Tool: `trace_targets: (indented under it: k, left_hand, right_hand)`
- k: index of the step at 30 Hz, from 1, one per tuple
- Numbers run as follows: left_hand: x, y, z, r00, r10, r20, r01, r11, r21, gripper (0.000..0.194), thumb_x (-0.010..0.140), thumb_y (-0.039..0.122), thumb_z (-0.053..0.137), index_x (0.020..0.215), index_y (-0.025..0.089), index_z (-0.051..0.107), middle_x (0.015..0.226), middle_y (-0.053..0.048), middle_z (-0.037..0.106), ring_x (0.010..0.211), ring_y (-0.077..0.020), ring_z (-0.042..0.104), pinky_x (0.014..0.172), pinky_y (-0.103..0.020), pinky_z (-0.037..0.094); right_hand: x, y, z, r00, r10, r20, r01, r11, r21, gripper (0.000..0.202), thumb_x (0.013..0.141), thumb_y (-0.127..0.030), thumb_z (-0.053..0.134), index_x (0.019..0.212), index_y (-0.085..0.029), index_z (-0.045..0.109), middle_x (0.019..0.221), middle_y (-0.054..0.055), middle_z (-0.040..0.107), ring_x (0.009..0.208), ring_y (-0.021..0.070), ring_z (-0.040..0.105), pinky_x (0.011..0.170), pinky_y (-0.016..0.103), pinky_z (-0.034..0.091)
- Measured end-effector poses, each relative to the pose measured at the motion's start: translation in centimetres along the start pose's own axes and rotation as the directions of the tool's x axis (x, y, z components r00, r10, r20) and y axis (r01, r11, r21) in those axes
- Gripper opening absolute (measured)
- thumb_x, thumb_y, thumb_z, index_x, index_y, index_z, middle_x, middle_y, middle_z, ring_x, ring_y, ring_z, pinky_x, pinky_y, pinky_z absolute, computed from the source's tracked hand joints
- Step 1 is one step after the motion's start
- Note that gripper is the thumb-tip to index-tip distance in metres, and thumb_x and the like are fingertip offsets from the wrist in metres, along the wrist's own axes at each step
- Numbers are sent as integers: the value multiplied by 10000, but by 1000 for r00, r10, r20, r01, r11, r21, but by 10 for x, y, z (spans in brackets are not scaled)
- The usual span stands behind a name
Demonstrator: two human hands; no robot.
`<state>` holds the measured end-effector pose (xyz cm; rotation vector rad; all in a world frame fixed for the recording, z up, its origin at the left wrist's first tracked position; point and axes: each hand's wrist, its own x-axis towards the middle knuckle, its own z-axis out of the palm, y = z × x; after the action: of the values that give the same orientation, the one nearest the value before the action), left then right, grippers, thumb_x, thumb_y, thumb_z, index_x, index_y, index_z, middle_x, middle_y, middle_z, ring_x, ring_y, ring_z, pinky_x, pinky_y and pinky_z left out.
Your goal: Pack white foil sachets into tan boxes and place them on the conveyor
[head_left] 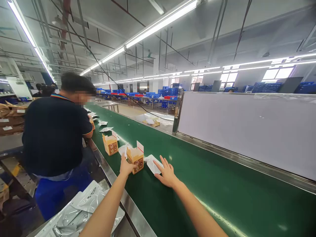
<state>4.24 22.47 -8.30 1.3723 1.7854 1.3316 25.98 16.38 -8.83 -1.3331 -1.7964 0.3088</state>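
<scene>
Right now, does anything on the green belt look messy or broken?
Nothing looks broken. The small box the left hand holds stands with its top flap open, like the second box behind it. The right hand rests on a flat white pouch; more pouches lie scattered farther along the belt.

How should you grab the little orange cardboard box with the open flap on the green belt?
Grip the small orange cardboard box by its upright side walls, below the raised white flap, coming from the near-left side where the left hand already touches it. The right hand presses a flat white pouch beside it.
</scene>
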Motion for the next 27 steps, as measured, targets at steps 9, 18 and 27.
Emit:
trace_targets:
  k: [9,18,27]
  left_hand:
    - [-76,26,11,996,53,-68,-45,993,110,678,585,183,720,1173,208,383,1226,-126,472,1167,-318,508,999,-442,415]
    - [-159,22,-4,956,272,-107,-262,960,96,618,659,200,612,1231,213,378,1230,-98,477,1194,-303,463,1033,-479,386]
    - [-206,27,15,722,687,-77,-673,725,147,577,706,235,635,1236,163,419,1181,-138,521,1109,-296,528,909,-453,482]
  right_hand:
    - [1,-15,26,990,24,-141,-4,989,146,256,921,-334,534,884,-107,648,1048,41,623,998,193,590,934,407,460]
    - [-42,-4,-86,925,248,-289,-126,915,382,440,905,-462,479,1201,-136,486,858,35,595,674,144,567,592,269,478]
    - [-116,-85,-167,990,-119,80,100,972,211,331,819,-170,582,1136,-264,594,1085,30,587,868,125,575,706,204,474]
